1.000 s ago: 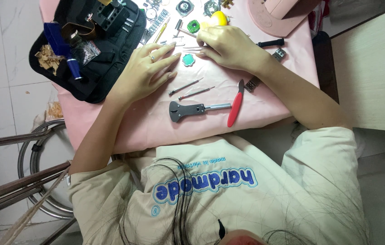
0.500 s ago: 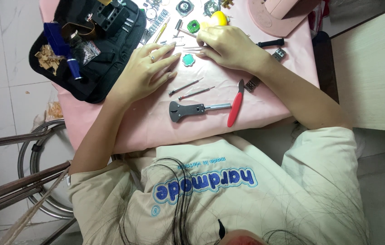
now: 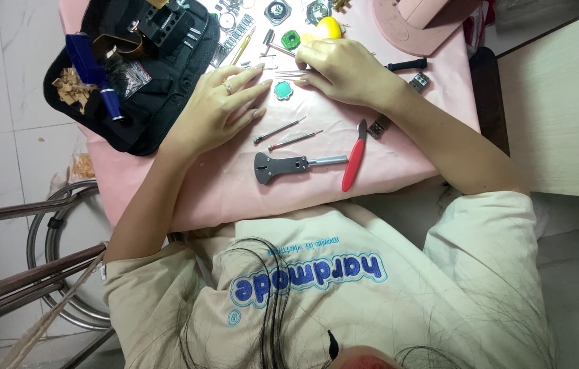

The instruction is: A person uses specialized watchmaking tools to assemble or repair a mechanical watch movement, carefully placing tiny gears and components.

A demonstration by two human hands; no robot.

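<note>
Left hand (image 3: 217, 106): lying palm down on the pink surface (image 3: 235, 188), fingers spread flat and gripping nothing, fingertips reaching toward the green square piece (image 3: 283, 89).
Right hand (image 3: 344, 68): curling over thin metal tweezers (image 3: 289, 73), fingers pinching closed on them just above the green piece.
Green square piece: sitting on the surface between both hands, touching neither.
Nearby tools: two slim screwdrivers (image 3: 282, 133) lying just below the left hand; a grey case wrench (image 3: 289, 165) and a red-handled knife (image 3: 354, 160) resting closer to the person.
Black tool pouch (image 3: 146, 102): lying open beside the left hand.
</note>
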